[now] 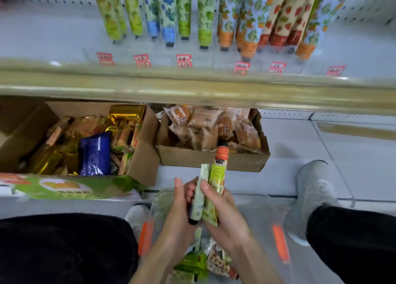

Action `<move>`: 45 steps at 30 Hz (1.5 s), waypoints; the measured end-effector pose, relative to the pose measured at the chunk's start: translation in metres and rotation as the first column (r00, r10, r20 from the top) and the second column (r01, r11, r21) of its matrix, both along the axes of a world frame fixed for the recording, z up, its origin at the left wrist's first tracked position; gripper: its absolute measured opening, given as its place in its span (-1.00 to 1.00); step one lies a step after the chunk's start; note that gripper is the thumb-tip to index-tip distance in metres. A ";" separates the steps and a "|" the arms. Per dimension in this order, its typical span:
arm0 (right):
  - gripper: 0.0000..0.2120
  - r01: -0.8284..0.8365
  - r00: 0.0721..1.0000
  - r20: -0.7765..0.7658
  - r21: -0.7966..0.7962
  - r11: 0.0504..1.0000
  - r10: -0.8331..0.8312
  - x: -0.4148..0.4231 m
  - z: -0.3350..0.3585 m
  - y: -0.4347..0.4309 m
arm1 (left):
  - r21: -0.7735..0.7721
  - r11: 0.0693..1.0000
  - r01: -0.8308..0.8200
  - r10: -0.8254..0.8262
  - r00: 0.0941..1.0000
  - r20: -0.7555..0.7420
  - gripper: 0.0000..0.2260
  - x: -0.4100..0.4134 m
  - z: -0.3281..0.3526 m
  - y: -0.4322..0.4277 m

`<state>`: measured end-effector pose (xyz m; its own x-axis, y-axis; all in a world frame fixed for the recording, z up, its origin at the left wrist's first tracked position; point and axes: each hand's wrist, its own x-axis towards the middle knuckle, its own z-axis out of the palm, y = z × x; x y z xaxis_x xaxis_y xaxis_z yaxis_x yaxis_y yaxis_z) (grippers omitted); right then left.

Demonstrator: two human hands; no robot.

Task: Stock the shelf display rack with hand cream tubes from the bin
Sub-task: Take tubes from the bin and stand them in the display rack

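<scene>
Both hands hold one small bundle of tubes (214, 180) above the clear bin (262, 219); the left hand (180, 206) cups it from the side, fingers curled behind; the right hand (227, 215) grips it with the thumb pressed on top; more loose tubes (192, 266) lie in the bin below; the rack (150, 55) on the upper shelf has rows of standing tubes (205, 15); two cardboard boxes (205, 161) of snacks sit beneath.

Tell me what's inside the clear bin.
Green tubes and strawberry-print tubes lie in the bin. The left hand and right hand, gripping the held tubes, hide the rest.
</scene>
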<state>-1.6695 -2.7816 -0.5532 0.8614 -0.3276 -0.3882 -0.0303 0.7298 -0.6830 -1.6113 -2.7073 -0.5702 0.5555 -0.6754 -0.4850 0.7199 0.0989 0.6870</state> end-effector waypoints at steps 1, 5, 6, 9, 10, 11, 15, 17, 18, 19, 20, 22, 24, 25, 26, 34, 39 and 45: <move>-0.77 -0.001 1.000 -0.004 -0.035 0.999 0.001 0.002 0.008 0.000 | -0.014 1.000 0.001 -0.001 0.999 0.033 -0.41 0.001 0.009 0.001; -0.68 0.033 0.997 -0.050 -0.304 0.952 -0.051 0.011 0.031 0.006 | -0.088 0.992 -0.090 0.094 0.995 0.043 -0.47 -0.003 0.032 -0.003; -0.75 0.049 0.995 -0.056 -0.406 0.913 -0.078 0.012 0.035 0.009 | -0.107 0.991 -0.086 0.092 0.994 0.052 -0.51 -0.006 0.039 -0.003; -0.81 0.129 0.976 -0.051 -0.645 0.753 -0.211 0.016 0.044 0.015 | -0.109 0.991 -0.079 0.087 0.993 0.075 -0.78 -0.019 0.071 0.000; -0.73 0.146 0.967 -0.049 -0.695 0.704 -0.249 0.017 0.047 0.016 | -0.112 0.992 -0.057 0.063 0.997 0.053 -0.69 -0.025 0.087 0.001; -0.66 0.163 0.958 -0.046 -0.721 0.674 -0.282 0.017 0.050 0.017 | -0.102 0.993 -0.052 0.054 0.998 0.018 -0.65 -0.028 0.100 0.003; -0.65 0.242 0.947 0.012 -0.683 0.689 -0.321 0.013 0.064 0.021 | -0.188 0.970 -0.156 0.144 0.987 -0.078 -0.72 -0.027 0.113 0.002; -0.62 0.265 0.945 0.029 -0.651 0.711 -0.325 0.011 0.075 0.022 | -0.183 0.962 -0.203 0.186 0.977 -0.102 -0.68 -0.029 0.118 0.002; -0.62 0.283 0.944 0.051 -0.636 0.718 -0.326 0.011 0.081 0.021 | -0.180 0.961 -0.210 0.196 0.977 -0.088 -0.70 -0.029 0.118 0.003; -0.63 0.294 0.944 0.073 -0.623 0.725 -0.321 0.011 0.087 0.020 | -0.172 0.960 -0.219 0.210 0.975 -0.070 -0.71 -0.030 0.122 0.004; -0.61 0.295 0.947 0.086 -0.618 0.729 -0.310 0.011 0.093 0.020 | -0.160 0.960 -0.230 0.224 0.973 -0.051 -0.73 -0.030 0.124 0.005; -0.55 0.286 0.953 0.102 -0.615 0.735 -0.285 0.012 0.101 0.021 | -0.162 0.958 -0.235 0.230 0.972 -0.054 -0.77 -0.028 0.126 0.007; -0.52 0.268 0.957 0.086 -0.621 0.736 -0.276 0.013 0.109 0.020 | -0.177 0.960 -0.217 0.213 0.976 -0.041 -0.79 -0.024 0.134 0.011; -0.50 0.258 0.959 0.075 -0.639 0.725 -0.274 0.014 0.112 0.019 | -0.189 0.963 -0.193 0.197 0.980 0.001 -0.81 -0.021 0.138 0.014; -0.49 0.248 0.960 0.072 -0.672 0.697 -0.272 0.015 0.115 0.017 | -0.192 0.969 -0.155 0.170 0.983 0.065 -0.82 -0.018 0.138 0.016; -0.79 0.123 0.992 0.115 -0.912 0.391 -0.045 0.012 0.193 -0.016 | -0.178 0.979 -0.096 0.165 0.885 0.436 -0.78 0.033 0.174 0.028; -0.77 0.051 0.997 0.027 -0.942 0.332 -0.077 0.007 0.255 -0.059 | -0.219 0.974 -0.065 0.181 0.803 0.568 -0.66 0.066 0.202 0.015; -0.91 -0.143 0.977 -0.152 -0.987 0.071 -0.149 -0.002 0.323 -0.123 | -0.243 0.969 0.050 0.125 0.747 0.653 -0.63 0.092 0.208 -0.027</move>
<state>-1.6712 -2.9047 -0.2306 0.8273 -0.5342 0.1740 -0.2414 -0.6176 -0.7486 -1.5193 -2.7345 -0.3619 0.7028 -0.6885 0.1787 0.0871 0.3327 0.9390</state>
